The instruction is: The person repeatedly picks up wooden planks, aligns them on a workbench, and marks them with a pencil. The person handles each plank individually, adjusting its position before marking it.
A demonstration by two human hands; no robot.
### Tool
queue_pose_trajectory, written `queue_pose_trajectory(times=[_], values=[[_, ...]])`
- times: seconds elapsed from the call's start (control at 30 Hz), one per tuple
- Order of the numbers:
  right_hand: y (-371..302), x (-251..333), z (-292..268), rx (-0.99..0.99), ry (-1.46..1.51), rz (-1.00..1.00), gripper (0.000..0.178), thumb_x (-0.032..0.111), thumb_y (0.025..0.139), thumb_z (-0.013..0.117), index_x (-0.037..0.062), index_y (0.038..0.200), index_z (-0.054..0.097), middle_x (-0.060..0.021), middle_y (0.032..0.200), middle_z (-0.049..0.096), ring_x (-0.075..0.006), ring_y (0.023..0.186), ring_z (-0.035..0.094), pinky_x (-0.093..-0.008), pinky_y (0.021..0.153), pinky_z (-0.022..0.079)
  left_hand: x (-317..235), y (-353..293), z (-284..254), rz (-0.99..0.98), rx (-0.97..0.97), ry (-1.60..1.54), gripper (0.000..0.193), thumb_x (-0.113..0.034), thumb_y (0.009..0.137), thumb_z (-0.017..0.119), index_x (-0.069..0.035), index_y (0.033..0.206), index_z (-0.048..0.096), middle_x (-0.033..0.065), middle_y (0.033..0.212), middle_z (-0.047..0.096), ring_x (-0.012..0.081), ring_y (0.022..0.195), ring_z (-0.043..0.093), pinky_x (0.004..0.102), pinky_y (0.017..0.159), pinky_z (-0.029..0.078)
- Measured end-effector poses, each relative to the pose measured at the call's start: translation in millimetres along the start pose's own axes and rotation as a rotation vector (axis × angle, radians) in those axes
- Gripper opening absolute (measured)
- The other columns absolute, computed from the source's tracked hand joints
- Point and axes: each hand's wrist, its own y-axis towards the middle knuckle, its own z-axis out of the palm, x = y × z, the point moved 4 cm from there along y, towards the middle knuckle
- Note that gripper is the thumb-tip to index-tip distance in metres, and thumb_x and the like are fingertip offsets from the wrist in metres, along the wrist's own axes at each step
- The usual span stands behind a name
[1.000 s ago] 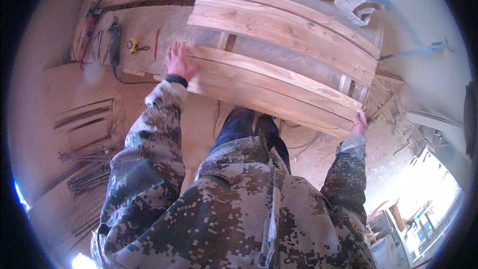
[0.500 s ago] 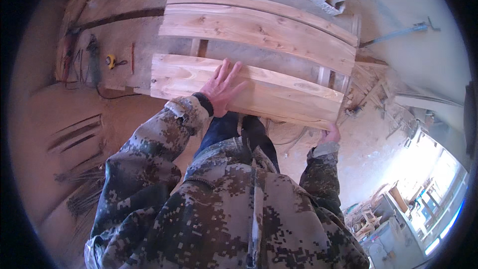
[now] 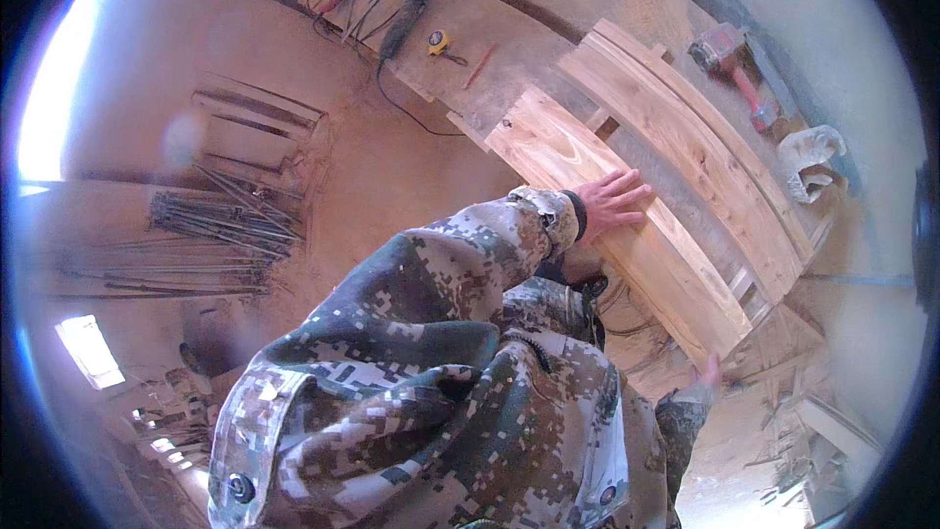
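Note:
A pale wooden board (image 3: 548,142) lies slanting across a workbench (image 3: 460,88), its near long edge toward my body. My left hand (image 3: 615,204) rests flat on its upper face near the middle, fingers spread. At the board's near right end, my right hand (image 3: 710,373) is closed around the corner; its fingers are mostly hidden. Beyond this board, separated by a gap, lie a second wide plank (image 3: 700,142) and a narrow wooden strip (image 3: 729,127) alongside it. Crosspieces (image 3: 601,123) show beneath them in the gap.
On the bench are a yellow tape measure (image 3: 438,41), a red pencil-like stick (image 3: 479,69), a corded dark grinder (image 3: 403,24) and a red power tool (image 3: 734,73). Crumpled white plastic (image 3: 811,159) lies at the far right. Metal rods (image 3: 220,220) are stacked on the floor at left.
The view has turned to the left, so the bench and boards now appear slanted and farther right. Both hands stay at about the same places on the near board.

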Motion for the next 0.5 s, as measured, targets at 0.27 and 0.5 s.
queue_pose_trajectory(times=[0.27,0.5], values=[[-35,-46,-105,1.068,0.481,0.271,0.017,0.027,0.087,0.057,0.0137,0.097,0.062,-0.0060,0.093,0.066,-0.0237,0.097,0.061,-0.0410,0.085,0.049,212,-122,-8,-0.862,-0.624,-0.267,0.038,-0.016,0.076,0.066,-0.014,0.113,0.059,0.0129,0.117,0.058,0.0273,0.108,0.053,0.0406,0.092,0.045],[-139,-68,-77,0.300,-0.332,0.041,0.041,0.022,0.085,0.062,0.0043,0.121,0.056,-0.0097,0.104,0.065,-0.0219,0.091,0.062,-0.0360,0.076,0.053,271,-150,1,-1.290,0.117,0.219,0.090,-0.019,0.079,0.063,-0.044,0.148,0.010,0.0151,0.121,0.057,0.0336,0.104,0.060,0.0451,0.087,0.050]])
